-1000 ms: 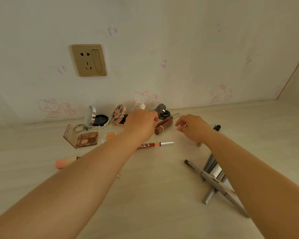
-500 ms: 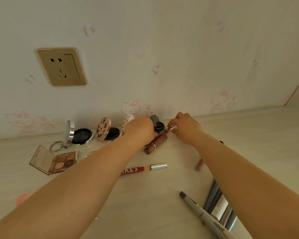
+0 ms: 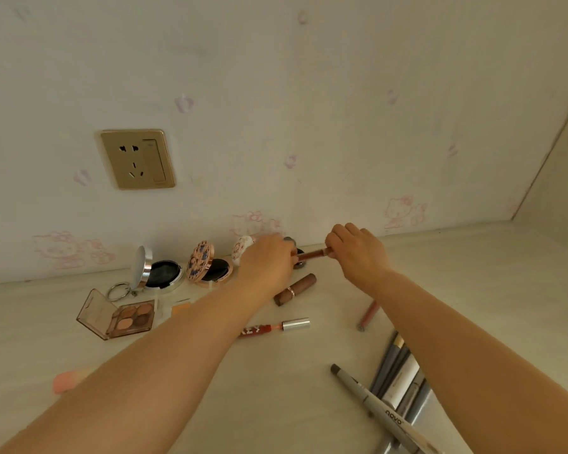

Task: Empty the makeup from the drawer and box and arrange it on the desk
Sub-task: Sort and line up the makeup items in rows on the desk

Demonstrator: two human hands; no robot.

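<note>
Both hands hold one thin lip gloss tube (image 3: pixel 312 255) just above the desk (image 3: pixel 276 404), near the wall. Its long axis runs left to right, almost level, the right end slightly higher. The left hand (image 3: pixel 266 263) pinches the left end and the right hand (image 3: pixel 358 250) closes its fingers on the right end; both arms reach forward. A grey pen (image 3: pixel 381 411) reads "novo"; a red tube (image 3: pixel 273 327) shows "KEY".

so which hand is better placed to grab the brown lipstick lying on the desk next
Left, probably. The left hand hovers right above the brown lipstick; the right hand sits farther off. Both currently hold the slim tube.
</note>
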